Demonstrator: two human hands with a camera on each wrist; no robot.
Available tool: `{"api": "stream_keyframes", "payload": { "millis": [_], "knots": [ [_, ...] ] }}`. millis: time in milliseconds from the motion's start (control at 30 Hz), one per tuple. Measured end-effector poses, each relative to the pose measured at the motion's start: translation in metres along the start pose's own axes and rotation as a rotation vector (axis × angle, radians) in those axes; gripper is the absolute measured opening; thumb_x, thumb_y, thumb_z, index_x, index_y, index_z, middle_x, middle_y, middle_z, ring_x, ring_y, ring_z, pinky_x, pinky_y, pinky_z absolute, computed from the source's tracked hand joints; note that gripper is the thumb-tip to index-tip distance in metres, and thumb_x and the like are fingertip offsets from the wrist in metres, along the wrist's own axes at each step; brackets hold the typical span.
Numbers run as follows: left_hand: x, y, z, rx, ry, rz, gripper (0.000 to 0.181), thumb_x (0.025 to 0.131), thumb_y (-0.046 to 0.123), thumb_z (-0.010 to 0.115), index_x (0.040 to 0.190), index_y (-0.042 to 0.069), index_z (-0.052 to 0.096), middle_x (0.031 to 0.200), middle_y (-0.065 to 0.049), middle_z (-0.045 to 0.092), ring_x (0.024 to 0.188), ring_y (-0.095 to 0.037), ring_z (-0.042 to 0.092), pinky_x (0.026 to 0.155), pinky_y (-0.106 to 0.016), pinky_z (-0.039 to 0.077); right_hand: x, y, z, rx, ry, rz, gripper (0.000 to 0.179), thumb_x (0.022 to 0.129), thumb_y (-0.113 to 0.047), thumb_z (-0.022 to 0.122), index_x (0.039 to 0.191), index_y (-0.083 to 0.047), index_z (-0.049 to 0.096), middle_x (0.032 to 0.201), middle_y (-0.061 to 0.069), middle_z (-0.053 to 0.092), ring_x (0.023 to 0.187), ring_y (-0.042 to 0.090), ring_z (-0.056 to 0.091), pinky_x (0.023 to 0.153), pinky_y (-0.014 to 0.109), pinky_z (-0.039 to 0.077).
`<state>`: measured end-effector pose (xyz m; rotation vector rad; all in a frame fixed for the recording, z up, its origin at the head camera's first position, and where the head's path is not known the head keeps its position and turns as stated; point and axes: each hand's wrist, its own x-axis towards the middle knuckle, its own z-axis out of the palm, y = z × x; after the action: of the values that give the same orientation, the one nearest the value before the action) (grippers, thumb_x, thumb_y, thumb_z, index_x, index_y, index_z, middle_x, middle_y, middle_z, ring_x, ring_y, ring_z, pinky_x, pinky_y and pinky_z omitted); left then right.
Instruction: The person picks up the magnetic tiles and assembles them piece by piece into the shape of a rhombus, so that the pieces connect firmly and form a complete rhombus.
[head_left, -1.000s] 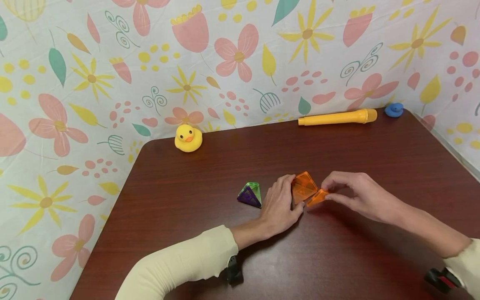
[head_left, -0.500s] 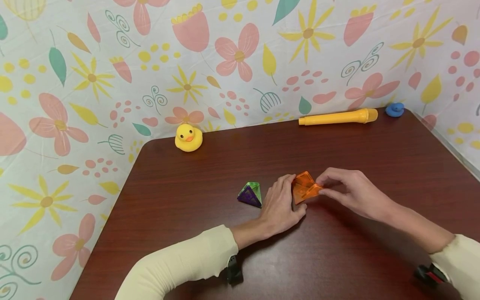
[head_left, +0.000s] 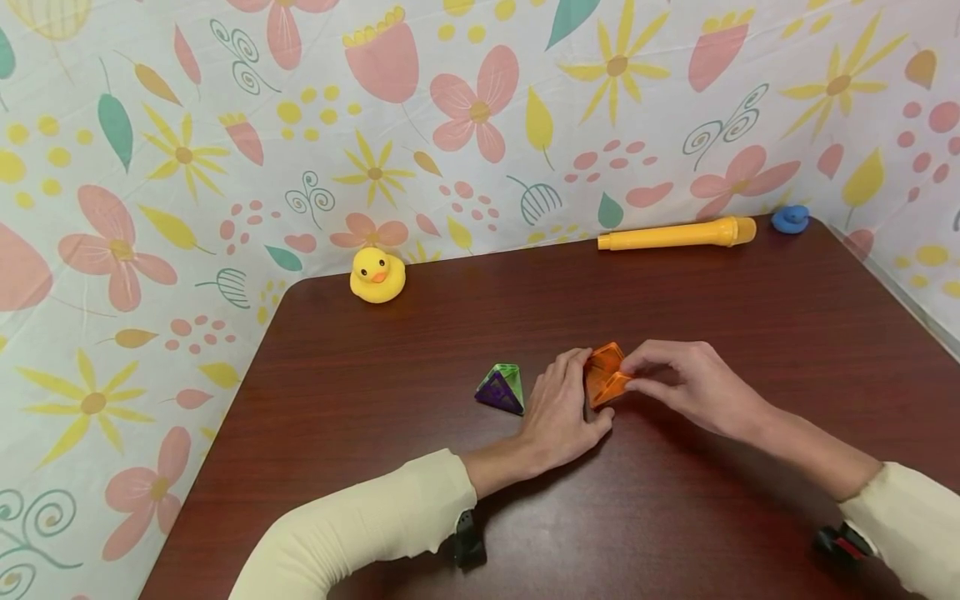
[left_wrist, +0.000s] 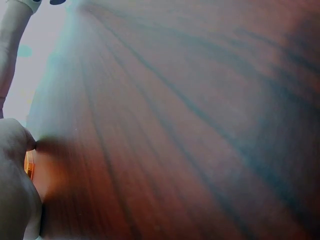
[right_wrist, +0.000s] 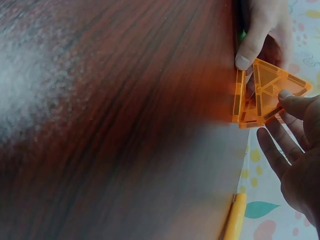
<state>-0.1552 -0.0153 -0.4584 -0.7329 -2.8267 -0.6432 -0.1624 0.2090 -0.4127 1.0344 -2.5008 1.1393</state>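
Two orange translucent magnetic tiles meet near the table's middle. The square tile point(head_left: 604, 360) lies low, its left edge against my left hand point(head_left: 557, 417), whose fingers and thumb curve round its side. My right hand point(head_left: 697, 383) pinches the triangular tile point(right_wrist: 272, 90) between thumb and fingers, tilted up along the square's near right edge. Seen from the right wrist, the left thumb presses at the tiles' corner. In the left wrist view, only an orange sliver shows past the left hand point(left_wrist: 15, 185). Just left of that hand stands a small pyramid point(head_left: 498, 392) of green and purple tiles.
A yellow rubber duck point(head_left: 377, 277) sits at the back left of the dark wooden table point(head_left: 420, 350). A yellow toy microphone point(head_left: 675, 236) and a small blue duck point(head_left: 791, 219) lie along the back right edge. Behind hangs a flower-patterned cloth point(head_left: 480, 183).
My right hand has moved left with the triangular tile, bringing it from beside the square tile onto its near right edge. The left hand has stayed almost still.
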Motion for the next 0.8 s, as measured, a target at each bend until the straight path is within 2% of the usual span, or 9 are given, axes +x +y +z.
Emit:
{"api": "stream_keyframes", "payload": {
  "millis": [233,567,800],
  "knots": [
    [0.0,0.0,0.0,0.005,-0.001,0.001,0.084,0.09,0.04,0.083,0.157,0.008,0.043,0.153,-0.006,0.05,0.131,-0.022,0.056,0.11,-0.036,0.047,0.001,0.003,0.004,-0.014,-0.007,0.006,0.038,0.081,0.009,0.087,0.105,-0.019,0.077,0.102,-0.011,0.075,0.089,0.006,0.071,0.079,0.03,0.063],
    [0.0,0.0,0.001,0.009,0.017,0.009,0.084,0.089,0.039,0.083,0.156,0.007,0.043,0.152,-0.007,0.051,0.13,-0.022,0.058,0.108,-0.037,0.048,0.001,0.006,0.012,-0.034,0.02,-0.013,0.038,0.079,0.01,0.088,0.104,-0.017,0.077,0.102,-0.01,0.073,0.089,0.011,0.071,0.082,0.019,0.058],
    [0.0,-0.001,0.002,0.013,0.026,0.014,0.084,0.089,0.038,0.083,0.156,0.007,0.043,0.151,-0.007,0.052,0.129,-0.022,0.058,0.108,-0.037,0.049,0.0,0.006,0.015,-0.065,0.04,-0.014,0.039,0.077,0.011,0.09,0.102,-0.016,0.077,0.1,-0.01,0.071,0.087,0.006,0.069,0.079,0.019,0.057]
  ]
}}
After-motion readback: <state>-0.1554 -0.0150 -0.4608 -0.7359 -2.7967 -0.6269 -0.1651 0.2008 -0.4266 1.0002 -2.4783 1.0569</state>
